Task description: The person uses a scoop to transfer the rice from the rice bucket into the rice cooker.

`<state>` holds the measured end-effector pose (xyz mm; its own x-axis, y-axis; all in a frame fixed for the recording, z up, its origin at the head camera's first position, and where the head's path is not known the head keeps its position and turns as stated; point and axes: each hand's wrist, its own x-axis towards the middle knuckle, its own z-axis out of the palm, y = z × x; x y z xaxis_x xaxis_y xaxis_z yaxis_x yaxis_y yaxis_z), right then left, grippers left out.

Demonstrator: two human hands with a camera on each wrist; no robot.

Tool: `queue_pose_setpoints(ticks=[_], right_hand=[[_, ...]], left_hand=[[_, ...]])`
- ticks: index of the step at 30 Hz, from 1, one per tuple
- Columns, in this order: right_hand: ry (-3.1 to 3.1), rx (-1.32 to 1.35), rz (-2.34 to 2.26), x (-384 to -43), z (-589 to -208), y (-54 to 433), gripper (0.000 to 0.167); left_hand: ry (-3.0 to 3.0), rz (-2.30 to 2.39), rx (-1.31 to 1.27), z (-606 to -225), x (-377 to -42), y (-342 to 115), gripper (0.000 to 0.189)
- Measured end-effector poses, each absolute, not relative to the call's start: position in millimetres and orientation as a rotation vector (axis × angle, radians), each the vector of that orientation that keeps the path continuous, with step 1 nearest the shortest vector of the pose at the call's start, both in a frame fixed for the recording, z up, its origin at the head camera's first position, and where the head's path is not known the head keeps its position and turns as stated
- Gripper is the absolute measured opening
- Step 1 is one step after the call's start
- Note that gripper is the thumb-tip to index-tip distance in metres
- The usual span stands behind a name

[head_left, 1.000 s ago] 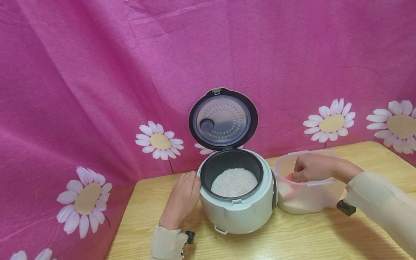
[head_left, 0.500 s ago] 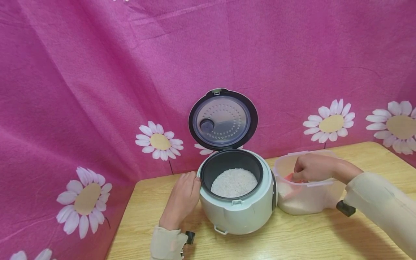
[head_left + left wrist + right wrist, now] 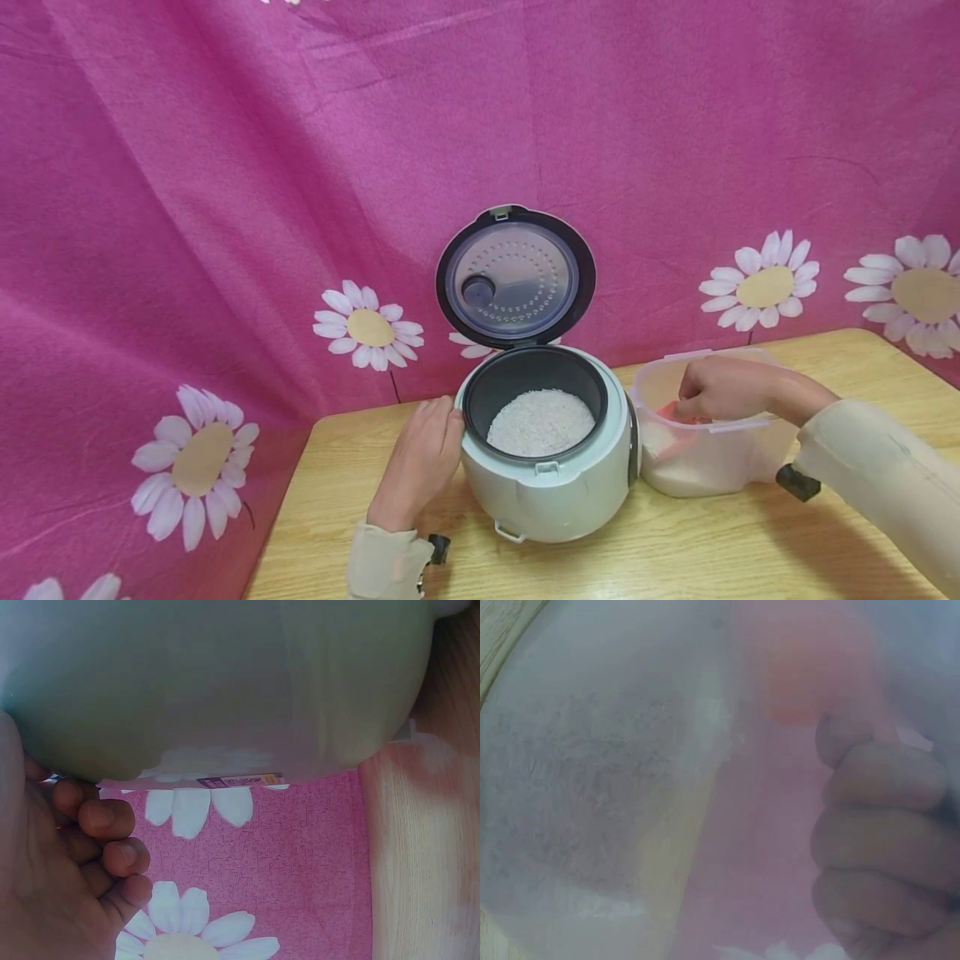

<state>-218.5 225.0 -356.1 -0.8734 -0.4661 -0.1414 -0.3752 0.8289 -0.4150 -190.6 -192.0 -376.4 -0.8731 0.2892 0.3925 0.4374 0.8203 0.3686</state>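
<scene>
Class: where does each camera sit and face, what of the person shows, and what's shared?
Head: worn there, facing forward and down at cooker and tub; left hand, right hand, sleeves show.
Left wrist: worn there, facing the cooker; left hand shows.
Right wrist: worn there, facing the tub; right hand shows.
Head and left wrist share the cooker.

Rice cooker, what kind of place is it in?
Probably an indoor spot set up for cooking: the open rice cooker sits on a wood-grain table, with flowery pink cloth behind.
</scene>
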Motion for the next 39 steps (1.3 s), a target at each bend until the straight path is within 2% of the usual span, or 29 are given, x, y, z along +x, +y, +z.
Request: queue_pose_setpoints(ticks=[39], right_hand=[[2.873,-0.6,-0.54,-212,-344,232,0.031]], left_hand=[[-2.696,-0.652,-0.536,-375,-190,-192,0.017]])
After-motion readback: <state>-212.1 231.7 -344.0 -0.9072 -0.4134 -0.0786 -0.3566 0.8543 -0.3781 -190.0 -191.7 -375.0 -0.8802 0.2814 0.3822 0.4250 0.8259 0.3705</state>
